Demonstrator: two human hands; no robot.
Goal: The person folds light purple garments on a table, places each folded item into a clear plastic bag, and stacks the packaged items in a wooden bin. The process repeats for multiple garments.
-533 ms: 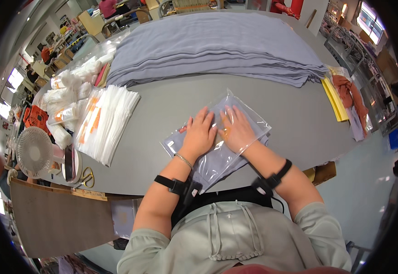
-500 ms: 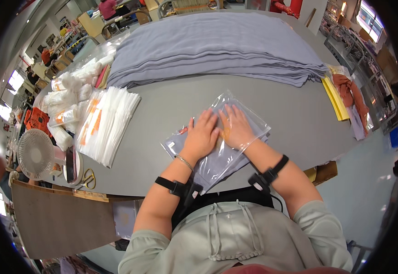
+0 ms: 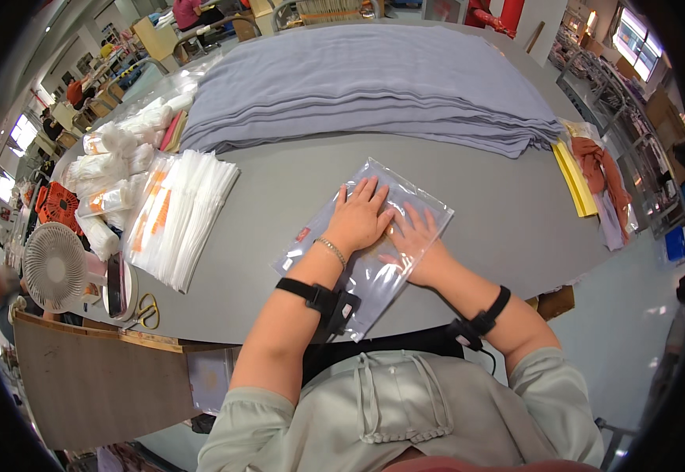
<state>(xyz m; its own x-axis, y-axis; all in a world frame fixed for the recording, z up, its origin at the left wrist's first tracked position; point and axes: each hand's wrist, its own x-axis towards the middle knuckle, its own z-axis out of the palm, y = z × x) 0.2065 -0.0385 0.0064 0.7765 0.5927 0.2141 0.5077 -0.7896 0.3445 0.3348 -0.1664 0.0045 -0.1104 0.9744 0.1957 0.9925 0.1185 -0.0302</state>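
"Where is the clear bag?"
"The clear bag [image 3: 374,275], with folded lilac-grey cloth inside, lies at the centre of the frame, on a grey table [image 3: 279,177]. Its top corner sits a little further left than half a second ago."

"And the hands?"
"The left hand [image 3: 357,223] is open, palm down on top of the bag, higher than before. The right hand [image 3: 427,250] is open too, fingers spread, seemingly beneath the film near the bag's right edge; it has shifted slightly lower and right."

"Anything else changed?"
"Cloth that stuck out past the bag's right side no longer shows there. A small red label [image 3: 303,234], partly covered earlier, is now in plain sight at the bag's left."

"What surrounds it?"
"Lilac-grey fabric layers [image 3: 366,79] across the top; white packets [image 3: 179,220] fanned at left, unmoved."
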